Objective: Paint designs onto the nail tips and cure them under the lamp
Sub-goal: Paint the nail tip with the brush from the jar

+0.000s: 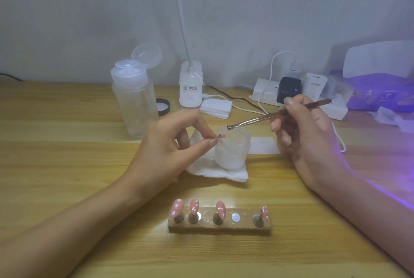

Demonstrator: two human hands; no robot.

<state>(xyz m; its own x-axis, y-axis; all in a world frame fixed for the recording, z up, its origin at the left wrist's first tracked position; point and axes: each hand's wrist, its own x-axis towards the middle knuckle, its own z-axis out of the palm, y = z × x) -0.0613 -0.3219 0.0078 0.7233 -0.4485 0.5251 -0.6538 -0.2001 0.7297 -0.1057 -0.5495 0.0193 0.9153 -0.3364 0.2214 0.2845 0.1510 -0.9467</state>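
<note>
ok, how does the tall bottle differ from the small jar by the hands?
The bottle is tall, with a flip cap hinged open; the jar is short, with no lid on. The bottle stands on the bare table; the jar stands on a tissue. Both are upright and translucent.

we take this for a home nail-art corner: a wood-grain table (pixel 67 165) against a plain wall (pixel 89 19), a power strip (pixel 264 95) full of chargers (pixel 289 89), a pump bottle (pixel 134 102), a purple-glowing curing lamp (pixel 378 58).
</note>
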